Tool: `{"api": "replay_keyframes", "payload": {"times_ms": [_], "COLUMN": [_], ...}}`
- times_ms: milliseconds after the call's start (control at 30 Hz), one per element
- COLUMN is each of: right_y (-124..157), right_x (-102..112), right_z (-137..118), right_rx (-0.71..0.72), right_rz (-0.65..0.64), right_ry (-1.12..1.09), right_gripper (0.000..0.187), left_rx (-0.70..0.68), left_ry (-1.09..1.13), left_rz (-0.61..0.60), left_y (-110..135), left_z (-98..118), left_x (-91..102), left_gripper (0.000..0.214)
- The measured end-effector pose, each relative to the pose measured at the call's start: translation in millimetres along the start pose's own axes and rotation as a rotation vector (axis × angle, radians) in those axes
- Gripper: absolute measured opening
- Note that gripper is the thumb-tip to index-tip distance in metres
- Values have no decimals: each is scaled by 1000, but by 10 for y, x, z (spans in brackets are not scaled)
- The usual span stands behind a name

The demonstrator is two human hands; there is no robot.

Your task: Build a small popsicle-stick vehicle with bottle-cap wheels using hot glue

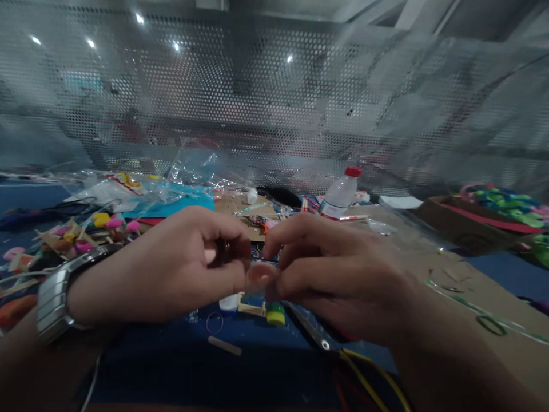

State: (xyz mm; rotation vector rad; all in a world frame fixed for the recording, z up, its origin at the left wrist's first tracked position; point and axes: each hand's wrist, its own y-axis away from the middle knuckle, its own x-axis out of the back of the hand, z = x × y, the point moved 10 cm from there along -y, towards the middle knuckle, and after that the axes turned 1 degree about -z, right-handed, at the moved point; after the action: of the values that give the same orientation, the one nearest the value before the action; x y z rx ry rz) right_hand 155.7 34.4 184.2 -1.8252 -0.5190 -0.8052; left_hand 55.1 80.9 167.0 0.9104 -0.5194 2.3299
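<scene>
My left hand (184, 269), a metal-band watch on its wrist, is closed in a pinch at the centre of the view. Opposite it, my right hand (330, 269) has its fingers curled in a pinch too. Between the two sets of fingertips sits a small translucent reddish-brown round piece (262, 273), blurred, and both hands touch it. Just below the fingers lie a green tube with a yellow cap (275, 315) and short wooden sticks (251, 309). Scissors (315, 335) with yellow handles lie partly under my right hand.
A thin rubber band (214, 323) and a flat wooden stick (225, 346) lie on the blue surface. A red-capped bottle (341, 194) stands behind. Small colourful craft pieces (72, 234) crowd the left. Cardboard (472, 297) and a brown box (463, 226) are right. Perforated mesh (257, 103) rises behind.
</scene>
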Motion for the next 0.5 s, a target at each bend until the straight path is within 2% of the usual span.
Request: {"api": "replay_keyframes", "payload": {"times_ms": [100,167,333,400,500], "right_y": [26,40,28,24,47], "right_x": [-43,-21,68,80,92], "right_z": [-72,-111,-196,-188,-83], "right_rx": [4,4,40,25,-75], "right_rz": [-58,-42,89,135,192], "right_ry": [56,116,261,240,139], "right_gripper": [16,8,11,10,12], "left_rx": [19,39,23,10,24], "left_ry": [42,81,171,209,300], "left_rz": [-5,-33,-89,-76,-82], "left_y": [-31,-40,-57,-69,-81], "left_z": [-57,-87,-64,-54,-75], "left_x": [-21,-44,-46,-19,-30], "left_gripper": [18,18,20,20,20]}}
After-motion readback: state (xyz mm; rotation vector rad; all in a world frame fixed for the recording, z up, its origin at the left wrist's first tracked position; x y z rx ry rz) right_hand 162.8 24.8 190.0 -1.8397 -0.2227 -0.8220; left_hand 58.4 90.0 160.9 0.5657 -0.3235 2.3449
